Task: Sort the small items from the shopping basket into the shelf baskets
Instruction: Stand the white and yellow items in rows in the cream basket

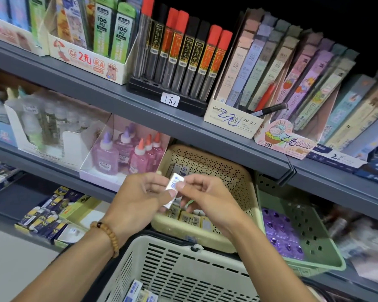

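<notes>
Head view: a person stands at grey store shelves, both hands raised over a beige shelf basket (234,171).
Left hand (138,197): its fingers (162,183) and thumb curl round a small white boxed item (175,184), gripping it from the left; a brown bead bracelet (108,234) circles the wrist.
Right hand (207,197): its thumb and forefinger pinch the same item at its upper right edge; the other fingers curl loosely below.
Small white boxed item: held tilted between both hands, above the beige shelf basket, which holds similar small boxes.
Shopping basket (183,269): cream, slotted, at the bottom of the frame between the forearms; a few blue-and-white small boxes (138,293) lie in it.
Green shelf basket (310,234): just beside the beige one on its right, with purple items inside.
Upper shelf (140,101): a black rack of lead tubes (183,55) with red and black caps, flanked by card display boxes.
Middle shelf: pink and purple glue bottles (127,153) in a white tray, left of the beige basket.
</notes>
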`<action>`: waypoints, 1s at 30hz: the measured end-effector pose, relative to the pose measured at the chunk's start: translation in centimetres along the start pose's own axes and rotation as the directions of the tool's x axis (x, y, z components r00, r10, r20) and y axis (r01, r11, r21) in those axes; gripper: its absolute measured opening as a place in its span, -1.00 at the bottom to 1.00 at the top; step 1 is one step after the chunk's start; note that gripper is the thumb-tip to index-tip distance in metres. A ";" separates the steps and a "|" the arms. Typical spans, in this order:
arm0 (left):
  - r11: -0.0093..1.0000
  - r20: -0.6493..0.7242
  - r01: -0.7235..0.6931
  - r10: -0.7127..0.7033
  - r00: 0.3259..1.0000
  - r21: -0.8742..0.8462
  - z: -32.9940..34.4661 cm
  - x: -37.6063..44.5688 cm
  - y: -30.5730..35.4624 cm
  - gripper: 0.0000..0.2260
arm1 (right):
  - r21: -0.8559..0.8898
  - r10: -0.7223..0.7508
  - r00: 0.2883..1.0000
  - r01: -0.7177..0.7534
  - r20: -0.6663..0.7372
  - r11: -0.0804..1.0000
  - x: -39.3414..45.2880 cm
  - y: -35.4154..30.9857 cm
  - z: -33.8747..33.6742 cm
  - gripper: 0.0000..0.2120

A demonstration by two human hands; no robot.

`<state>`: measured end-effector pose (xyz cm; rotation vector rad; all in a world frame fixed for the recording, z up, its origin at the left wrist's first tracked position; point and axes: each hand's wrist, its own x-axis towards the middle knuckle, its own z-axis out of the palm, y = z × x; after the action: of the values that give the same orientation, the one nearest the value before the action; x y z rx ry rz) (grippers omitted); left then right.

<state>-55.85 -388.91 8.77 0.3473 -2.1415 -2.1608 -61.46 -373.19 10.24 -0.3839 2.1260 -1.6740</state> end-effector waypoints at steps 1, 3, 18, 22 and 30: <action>1.000 0.014 -0.007 0.007 1.000 0.004 0.2 -0.1 -0.1 -0.89 | 0.032 0.013 1.000 -0.013 0.010 0.999 0.0 0.0 0.2 -0.94; 0.995 0.020 -0.067 0.066 0.998 0.072 0.5 -0.2 -0.3 -0.91 | 0.121 0.049 0.998 -0.052 0.029 0.991 0.0 0.3 0.0 -0.95; 0.420 0.520 -0.614 0.326 0.789 0.669 0.3 0.3 -2.7 -0.80 | -0.428 0.164 0.817 -0.447 -0.553 0.785 8.1 6.2 -9.6 -0.82; 0.421 0.524 -0.614 0.320 0.789 0.668 0.4 0.5 -2.9 -0.79 | -0.261 0.239 0.818 -0.420 -0.523 0.869 9.0 6.4 -9.1 -0.79; 0.439 0.510 -0.600 0.316 0.800 0.669 0.3 0.5 -2.7 -0.80 | -0.461 0.135 0.918 -0.309 -0.372 0.832 8.1 5.5 -7.6 -0.96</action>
<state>-56.09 -388.64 6.02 -0.5722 -2.8329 -0.8385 -71.96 -368.99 5.24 0.0142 2.7379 -1.0713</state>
